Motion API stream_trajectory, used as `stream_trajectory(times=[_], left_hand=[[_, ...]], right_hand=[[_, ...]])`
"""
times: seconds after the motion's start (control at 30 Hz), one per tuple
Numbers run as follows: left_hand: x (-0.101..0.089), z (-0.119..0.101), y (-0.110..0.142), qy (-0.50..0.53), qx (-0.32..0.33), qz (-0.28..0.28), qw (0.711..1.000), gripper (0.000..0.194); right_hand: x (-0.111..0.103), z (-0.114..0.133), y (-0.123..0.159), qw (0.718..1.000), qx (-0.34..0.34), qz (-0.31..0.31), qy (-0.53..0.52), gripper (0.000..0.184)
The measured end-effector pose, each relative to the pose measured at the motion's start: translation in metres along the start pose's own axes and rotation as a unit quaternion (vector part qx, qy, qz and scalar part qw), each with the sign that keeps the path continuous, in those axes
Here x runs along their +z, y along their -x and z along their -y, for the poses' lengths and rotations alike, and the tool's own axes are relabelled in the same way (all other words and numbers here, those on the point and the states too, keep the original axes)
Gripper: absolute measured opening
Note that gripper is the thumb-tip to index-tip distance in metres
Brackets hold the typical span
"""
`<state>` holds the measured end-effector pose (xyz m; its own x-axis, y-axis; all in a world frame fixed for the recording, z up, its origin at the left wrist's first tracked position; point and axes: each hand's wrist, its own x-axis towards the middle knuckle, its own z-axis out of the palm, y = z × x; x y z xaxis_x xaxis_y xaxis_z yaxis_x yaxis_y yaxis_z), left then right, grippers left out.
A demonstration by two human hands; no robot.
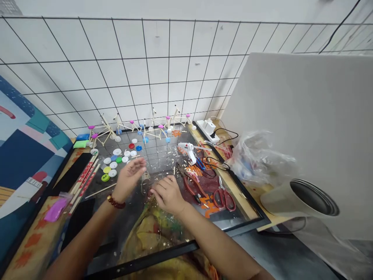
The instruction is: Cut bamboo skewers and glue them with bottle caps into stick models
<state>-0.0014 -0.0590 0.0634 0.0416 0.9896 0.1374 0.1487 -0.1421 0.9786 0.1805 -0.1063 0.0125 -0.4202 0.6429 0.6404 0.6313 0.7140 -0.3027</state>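
Your bench point(108, 238) ends toward you in a black edge strip point(140, 264) that runs beneath your forearms; its far side lies close to the tiled wall point(157, 70). To the right, a pale upright board point(305, 128) limits reach past the wooden strip. The widest open glass lies beyond your hands, between the bottle caps point(117, 151) and the glue gun point(189, 149), with pale scraps scattered over it. A row of stick structures point(151, 132) on caps takes up the back.

Your left hand point(131, 175) is raised, fingers loosely curled and spread from the thumb; the caps sit just past it, and a long thin stick point(100, 190) lies by your wrist. Your right hand point(167, 193) has its fingers bent down and close together; you cannot tell whether that grip pinches anything, since the fingers hide it. A short pale stick point(174, 170) shows just beyond its knuckles, and red-handled pliers point(190, 182) lie close on its right, red scissors point(224, 197) farther out.

At left, a small clear pouch point(56, 208) contains something pink-purple. At right, a crumpled plastic bag point(256, 159) shows blue through its side, near a cream cylinder point(300, 198) with a dark end.
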Motion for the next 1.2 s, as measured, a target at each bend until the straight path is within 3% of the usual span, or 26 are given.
stream_trajectory(times=[0.07,0.17,0.3,0.53,0.73,0.83,1.07,1.2], left_hand=[[0.017,0.002,0.022,-0.016,0.006,0.032,0.999,0.04],[0.038,0.003,0.047,-0.082,0.065,0.072,0.992,0.028],[0.05,0.008,0.064,-0.139,0.123,0.062,0.981,0.033],[0.039,0.033,0.075,-0.26,0.226,0.087,0.935,0.053],[0.027,0.038,0.072,-0.33,0.307,0.063,0.891,0.053],[0.026,0.038,0.07,-0.356,0.31,0.05,0.88,0.048],[0.032,0.038,0.071,-0.372,0.269,0.051,0.887,0.048],[0.033,0.029,0.071,-0.4,0.259,0.063,0.877,0.041]], right_hand=[[-0.001,-0.003,0.0,1.0,0.006,-0.007,0.012,0.014],[-0.003,-0.005,0.001,0.999,0.003,-0.021,0.03,0.016],[-0.005,-0.005,0.002,0.999,0.0,-0.029,0.025,0.02],[-0.001,-0.008,0.005,0.998,-0.049,-0.015,0.029,0.015],[0.0,-0.008,0.006,0.996,-0.077,-0.032,0.043,0.016],[0.001,-0.009,0.005,0.995,-0.082,-0.035,0.046,0.015],[0.004,-0.011,0.007,0.995,-0.073,-0.009,0.071,0.013],[0.002,-0.012,0.007,0.996,-0.068,-0.013,0.059,0.014]])
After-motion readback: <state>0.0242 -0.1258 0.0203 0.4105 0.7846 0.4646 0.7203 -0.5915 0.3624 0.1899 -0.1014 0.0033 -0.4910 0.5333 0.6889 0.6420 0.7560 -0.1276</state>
